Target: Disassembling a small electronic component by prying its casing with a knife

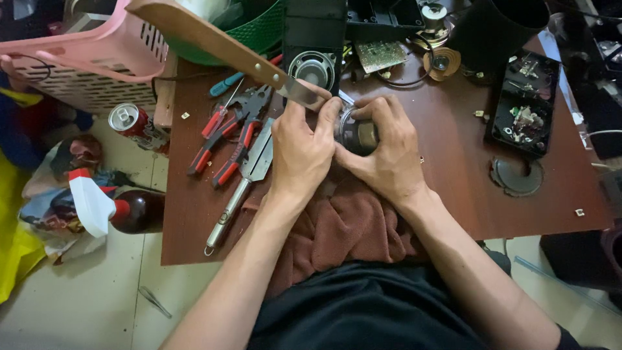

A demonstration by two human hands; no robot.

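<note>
My left hand (300, 150) grips a large knife (214, 45) by its blade, the long wooden handle slanting up to the left. The blade tip presses against a small round speaker magnet (357, 135) that my right hand (383, 149) wraps around and holds. Both hands meet over a brown cloth (343, 227) at the near edge of the low brown table (453, 162). Much of the magnet part is hidden by my fingers.
Red-handled pliers (223, 133) and metal shears (243, 175) lie left of my hands. A speaker cone (313, 68), circuit board (379, 55), black tray of small parts (526, 104) and round disc (516, 175) sit on the table. A pink basket (84, 58), can (129, 123) and spray bottle (116, 209) are on the left.
</note>
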